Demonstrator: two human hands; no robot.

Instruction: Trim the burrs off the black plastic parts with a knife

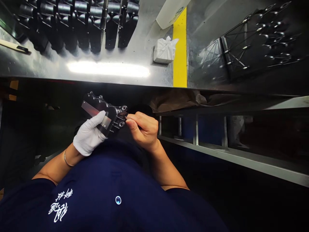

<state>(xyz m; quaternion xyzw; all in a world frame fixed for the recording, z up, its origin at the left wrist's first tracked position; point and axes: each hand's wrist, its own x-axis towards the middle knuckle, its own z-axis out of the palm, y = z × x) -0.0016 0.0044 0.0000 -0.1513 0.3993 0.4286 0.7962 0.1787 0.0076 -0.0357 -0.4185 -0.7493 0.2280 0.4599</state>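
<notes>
In front of my body, below the table edge, my left hand [89, 134] in a white glove is closed round a black moulded housing [111, 116]. A shiny flat strip [90, 109] runs along the housing's upper face, and the gloved thumb presses over it. Round lugs stick out at the housing's right end. There, my bare right hand [144, 130] pinches something thin and small against the edge between two lugs. What it is I cannot make out, as the fingers cover most of it.
Rows of black parts [93, 25] stand at the back left of the metal table [106, 69]. A white wrapped block [164, 51] sits beside a yellow stripe [180, 48]. A pale container [171, 13] is behind it. Black ribbed parts [241, 42] lie right. Below runs a metal frame [231, 154].
</notes>
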